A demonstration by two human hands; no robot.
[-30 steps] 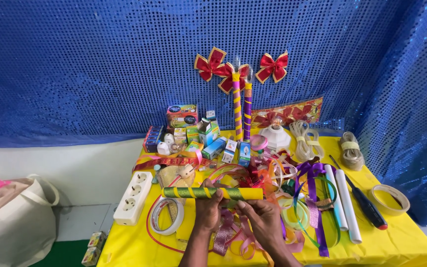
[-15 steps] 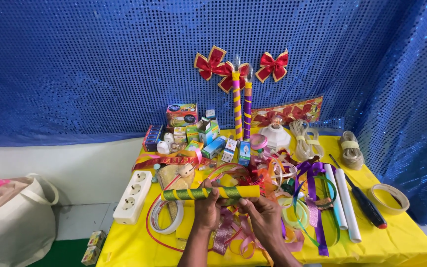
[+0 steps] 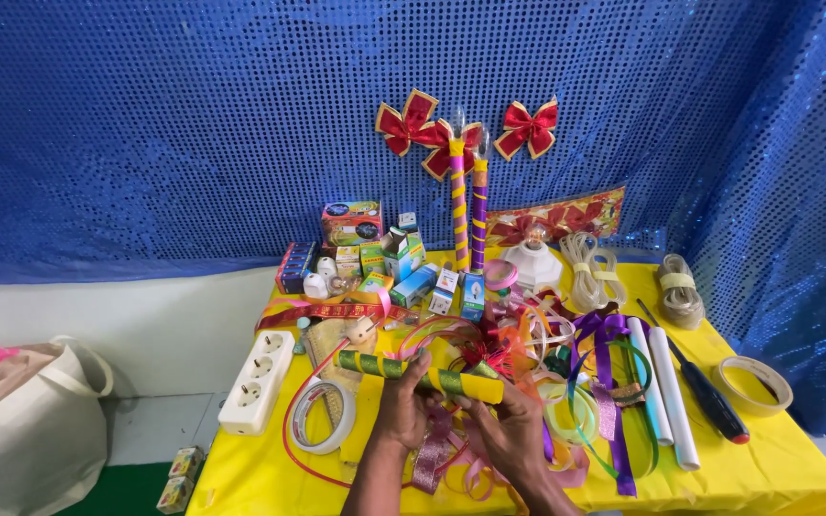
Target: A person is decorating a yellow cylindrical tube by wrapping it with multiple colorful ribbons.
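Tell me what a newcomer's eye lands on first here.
First the glittering blue sequin backdrop behind the yellow table, with red bows pinned above two upright striped sticks. At the front edge, the left hand and right hand hold a green-and-yellow wrapped tube over a tangle of ribbons. A white power strip lies at the table's left edge.

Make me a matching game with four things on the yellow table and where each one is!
Things:
1. power strip
2. tape ring
3. green and yellow tube
4. screwdriver

Places:
A. near the table's right edge
B. held in both hands
C. at the table's left edge
D. beside the white tubes

Pairs: 1-C, 2-A, 3-B, 4-D
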